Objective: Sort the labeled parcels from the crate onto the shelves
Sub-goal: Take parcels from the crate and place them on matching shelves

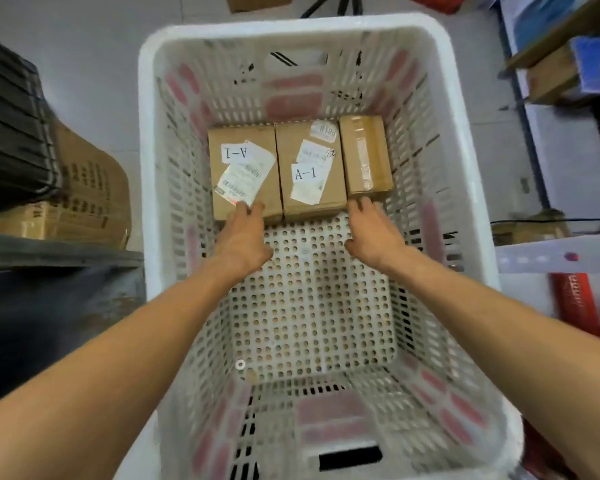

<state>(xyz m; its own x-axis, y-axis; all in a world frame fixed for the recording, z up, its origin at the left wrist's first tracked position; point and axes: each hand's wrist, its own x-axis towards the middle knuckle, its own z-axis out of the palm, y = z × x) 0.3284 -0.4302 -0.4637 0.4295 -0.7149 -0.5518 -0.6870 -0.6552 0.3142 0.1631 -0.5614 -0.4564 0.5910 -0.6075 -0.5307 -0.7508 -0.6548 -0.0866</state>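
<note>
L hand, R hand at parcels

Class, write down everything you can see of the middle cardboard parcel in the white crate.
The middle parcel is a brown cardboard box lying flat at the far end of the white crate, pressed between the left parcel and the right parcel. Its top carries a white A-1 tag over a creased printed slip, and a rounded sticker. The left hand and right hand reach its neighbours; neither plainly touches it.
</note>
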